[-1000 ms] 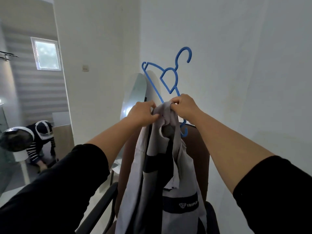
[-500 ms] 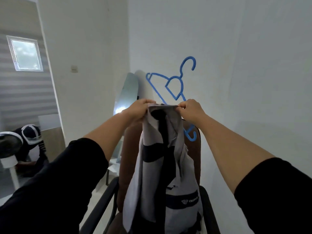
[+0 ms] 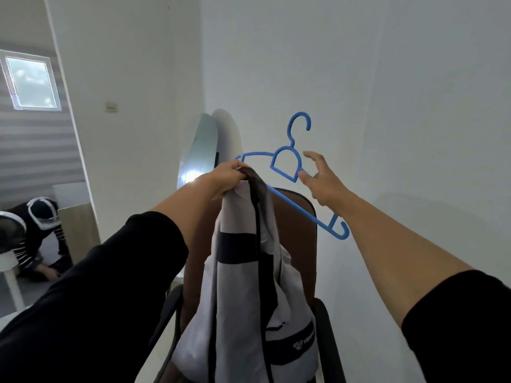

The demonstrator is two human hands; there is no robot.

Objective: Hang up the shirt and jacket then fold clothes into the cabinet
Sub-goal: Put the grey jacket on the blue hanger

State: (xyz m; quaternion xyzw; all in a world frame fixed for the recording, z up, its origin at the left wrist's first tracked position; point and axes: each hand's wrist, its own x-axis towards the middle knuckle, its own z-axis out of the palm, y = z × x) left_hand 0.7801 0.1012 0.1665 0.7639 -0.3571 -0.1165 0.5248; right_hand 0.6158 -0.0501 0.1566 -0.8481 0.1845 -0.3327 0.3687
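A grey jacket [image 3: 243, 286] with dark bands hangs down in front of me from a blue plastic hanger [image 3: 287, 164]. My left hand [image 3: 226, 176] grips the jacket's collar together with the hanger's left end. The hanger's right arm slants down to the right, bare of cloth, and ends in a small hook. My right hand [image 3: 320, 178] is spread open just right of the hanger's neck, thumb close to the blue loop, fingers straight and holding nothing.
A brown office chair [image 3: 301, 244] with black armrests stands behind the jacket against the white wall [image 3: 387, 106]. A mirror [image 3: 199, 150] leans in the corner. At the far left a person [image 3: 38, 233] crouches on the floor near a fan [image 3: 11, 233].
My right hand has let go of the jacket collar and opened, moving right toward the hanger's neck. The hanger has tilted so its right arm is bare. My left hand kept its hold.
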